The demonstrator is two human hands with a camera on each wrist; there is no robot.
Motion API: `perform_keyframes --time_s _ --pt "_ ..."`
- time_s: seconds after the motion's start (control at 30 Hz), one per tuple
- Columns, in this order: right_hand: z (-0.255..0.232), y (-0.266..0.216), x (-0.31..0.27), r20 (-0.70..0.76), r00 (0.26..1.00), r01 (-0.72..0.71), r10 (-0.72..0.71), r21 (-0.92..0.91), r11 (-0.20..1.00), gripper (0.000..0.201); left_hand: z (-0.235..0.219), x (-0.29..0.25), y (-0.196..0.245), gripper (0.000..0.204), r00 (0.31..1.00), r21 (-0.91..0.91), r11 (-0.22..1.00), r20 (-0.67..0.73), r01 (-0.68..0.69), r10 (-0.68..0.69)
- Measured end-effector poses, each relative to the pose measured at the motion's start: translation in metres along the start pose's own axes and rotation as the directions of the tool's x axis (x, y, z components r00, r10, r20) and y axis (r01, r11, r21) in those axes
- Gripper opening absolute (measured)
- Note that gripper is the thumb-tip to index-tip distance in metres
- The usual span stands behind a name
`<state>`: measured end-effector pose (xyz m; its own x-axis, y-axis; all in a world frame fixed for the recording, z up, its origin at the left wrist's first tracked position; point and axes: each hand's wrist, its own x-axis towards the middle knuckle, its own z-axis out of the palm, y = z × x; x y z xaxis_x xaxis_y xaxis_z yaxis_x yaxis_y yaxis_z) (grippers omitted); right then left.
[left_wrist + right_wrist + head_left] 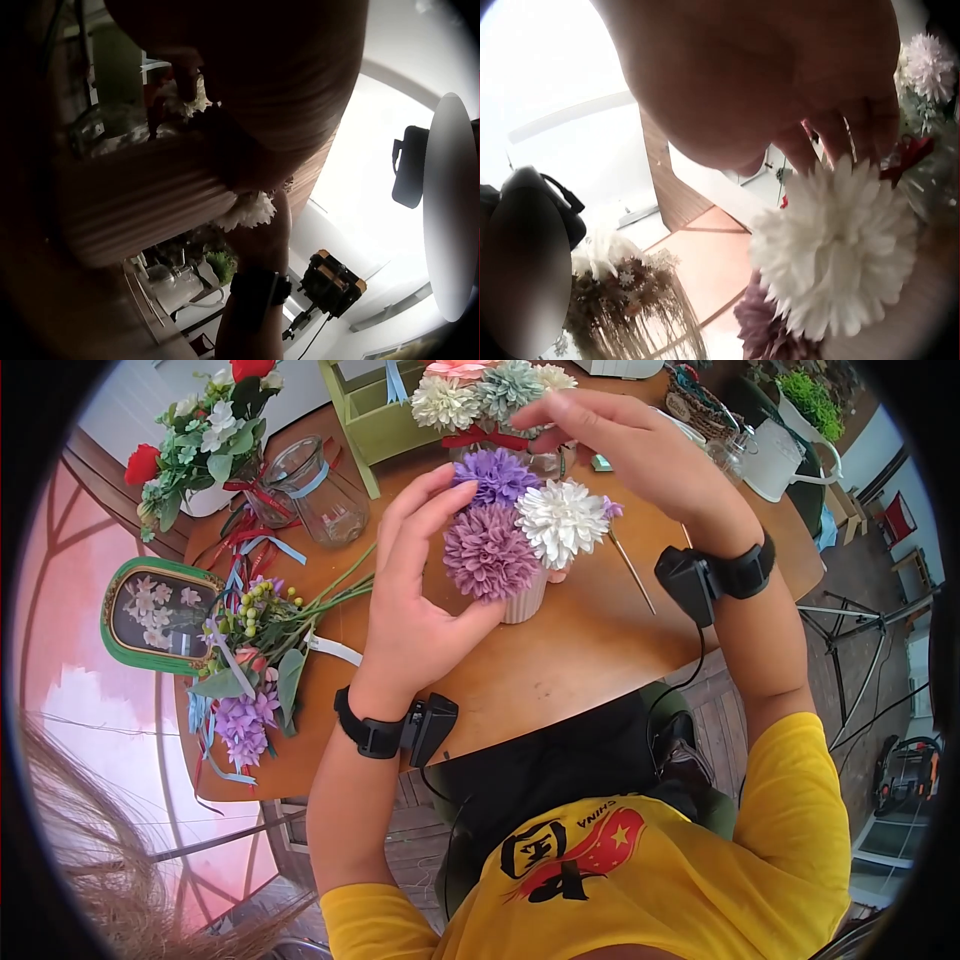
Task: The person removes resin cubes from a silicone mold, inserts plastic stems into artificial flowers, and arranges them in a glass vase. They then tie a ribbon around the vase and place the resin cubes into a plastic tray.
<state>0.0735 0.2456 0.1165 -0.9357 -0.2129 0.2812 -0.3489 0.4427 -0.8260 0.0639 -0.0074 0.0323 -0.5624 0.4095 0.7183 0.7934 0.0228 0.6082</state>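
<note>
A ribbed vase [524, 603] holds a purple pompom flower [495, 477], a mauve one [490, 552] and a white one [563, 523]. My left hand [415, 595] curves around the left side of the blooms, fingers spread, thumb beside the mauve flower. Above and to the right of the white flower, my right hand [640, 455] is raised with relaxed, bent fingers and nothing visible in it. In the left wrist view the ribbed vase [150, 199] lies near the dark palm. The right wrist view has the white flower [836, 251] just below the fingers.
Loose stems with purple flowers [245, 725] lie at the left by a green-framed picture [160, 613]. Behind are a glass jar [328, 505], a green wooden holder [375, 425] and another bouquet [508, 395]. A thin stick [632, 572] lies right of the vase; a white watering can [772, 460] stands farther right.
</note>
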Motion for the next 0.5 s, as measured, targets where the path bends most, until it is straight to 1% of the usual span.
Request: perform_keyframes --time_s 0.03,0.1,0.13,0.17,0.23,0.33,0.4,0.5 --pt "-0.005 0.007 -0.001 0.035 0.999 0.014 -0.009 -0.149 0.989 0.03 -0.001 0.0 -0.001 0.079 1.0 0.014 1.0 0.003 0.001 -0.001" --pt "-0.01 0.037 -0.006 0.107 0.994 0.058 -0.012 -0.435 0.898 0.025 -0.002 -0.001 -0.002 0.08 1.0 0.041 0.999 0.008 0.001 -0.001" --pt "-0.005 0.057 -0.011 0.118 0.992 0.092 -0.038 -0.494 0.865 0.028 -0.002 -0.001 -0.001 0.08 1.0 0.051 0.999 0.0 0.001 -0.001" --pt "-0.001 0.066 -0.015 0.2 0.98 0.089 0.017 -0.512 0.854 0.029 -0.002 -0.001 0.0 0.08 1.0 0.06 0.998 -0.007 0.001 -0.001" --pt "0.007 0.076 -0.021 0.354 0.926 0.089 0.133 -0.545 0.834 0.032 -0.002 -0.001 0.0 0.081 1.0 0.078 0.997 -0.013 -0.008 0.009" --pt "0.017 0.083 -0.023 0.404 0.9 0.052 0.161 -0.467 0.883 0.041 -0.003 -0.001 -0.002 0.082 1.0 0.091 0.995 0.001 -0.03 0.03" --pt "0.024 0.088 -0.023 0.403 0.904 0.06 0.144 -0.452 0.89 0.044 -0.004 -0.001 -0.001 0.083 0.999 0.083 0.996 0.016 -0.033 0.032" --pt "0.031 0.101 -0.022 0.371 0.927 0.142 0.051 -0.472 0.87 0.043 -0.004 -0.001 -0.002 0.088 0.998 0.076 0.996 0.035 -0.046 0.044"
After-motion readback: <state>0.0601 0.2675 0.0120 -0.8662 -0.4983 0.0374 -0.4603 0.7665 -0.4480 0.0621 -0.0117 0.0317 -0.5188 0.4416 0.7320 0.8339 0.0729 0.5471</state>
